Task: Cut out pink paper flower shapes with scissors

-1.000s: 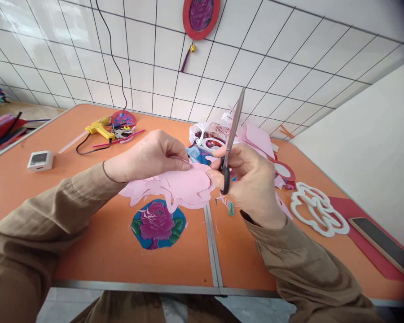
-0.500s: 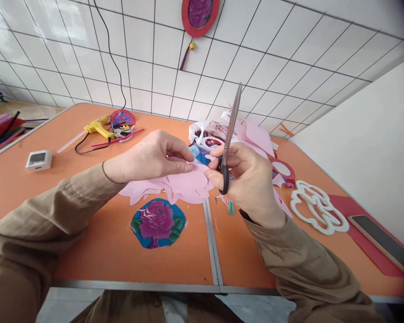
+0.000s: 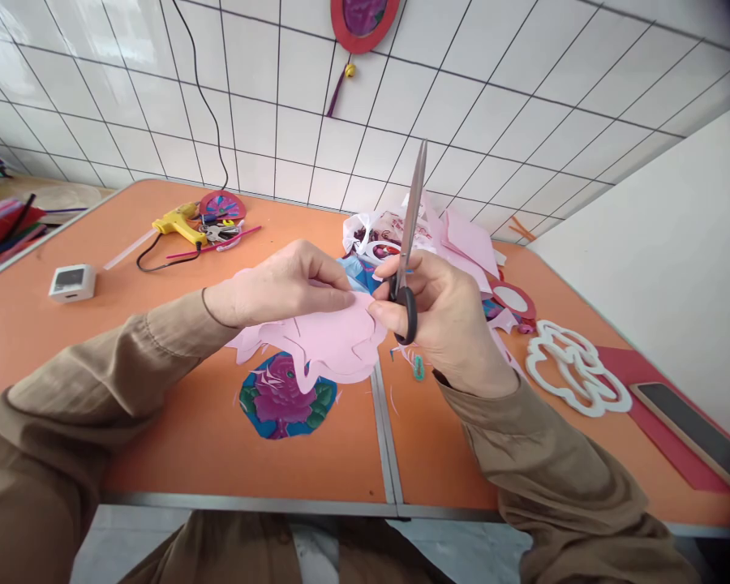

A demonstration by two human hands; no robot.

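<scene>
My left hand (image 3: 292,285) pinches a pink paper cutout (image 3: 334,345) with wavy edges between thumb and fingers. Cut lines run across the paper. My right hand (image 3: 441,312) is closed round the black handles of a pair of scissors (image 3: 412,211), whose blades point up and look closed together. The tips of its thumb and a finger also reach the paper's right edge. Beneath the paper, partly covered by it, a blue round piece with a purple flower (image 3: 285,410) lies on the orange table (image 3: 219,462). Pink slivers rest on the flower.
A yellow glue gun (image 3: 179,225) and a white box (image 3: 72,283) are at the left. Plastic bags (image 3: 395,231) and pink sheets (image 3: 468,243) lie at the back. A green clip (image 3: 418,368), white cloud-shaped frames (image 3: 575,369) and a phone (image 3: 693,430) lie on the right.
The pink paper has come lower and nearer, now covering the upper part of the flower piece. Both hands stay near the same place, and the scissors have tipped slightly left.
</scene>
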